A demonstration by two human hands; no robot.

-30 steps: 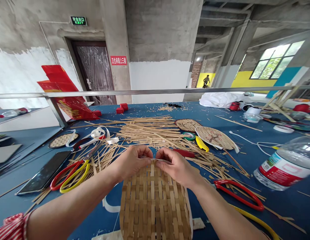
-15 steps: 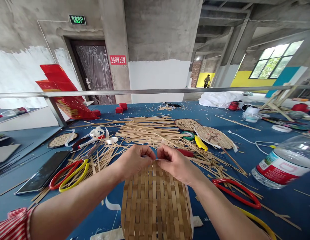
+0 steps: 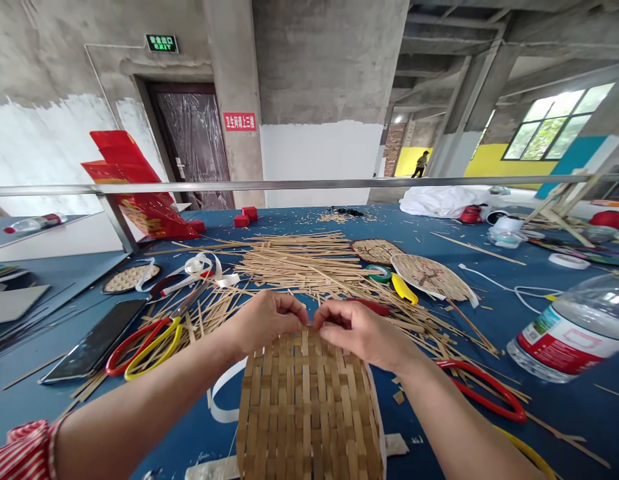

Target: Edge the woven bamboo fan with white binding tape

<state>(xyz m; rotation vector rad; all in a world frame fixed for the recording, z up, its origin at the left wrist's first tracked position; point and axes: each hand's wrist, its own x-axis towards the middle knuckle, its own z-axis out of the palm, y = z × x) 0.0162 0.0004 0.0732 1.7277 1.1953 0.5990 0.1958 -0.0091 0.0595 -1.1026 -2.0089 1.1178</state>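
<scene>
A woven bamboo panel [image 3: 309, 407] with a rounded outline stands close in front of me, its lower end cut off by the picture's edge. My left hand [image 3: 274, 320] pinches its top edge just left of the middle. My right hand [image 3: 346, 327] pinches the same edge just to the right, a small gap between the two. The fingertips hide the exact spot they grip. White tape [image 3: 224, 397] curls out from behind the panel's left side, and a pale strip shows along its right side.
Scissors with red and yellow handles [image 3: 149, 350] and a phone [image 3: 96, 340] lie left. Bamboo strips [image 3: 299, 263] spread across the blue table [image 3: 284, 223]. Right are another pair of scissors [image 3: 489, 393], a large water bottle [image 3: 569, 327] and a woven piece [image 3: 434, 277]. A person [image 3: 420, 164] is far off.
The view has shifted slightly left. Both hands keep pinching the panel's top edge, and more of the white tape shows at its left. The distant person's pose has changed.
</scene>
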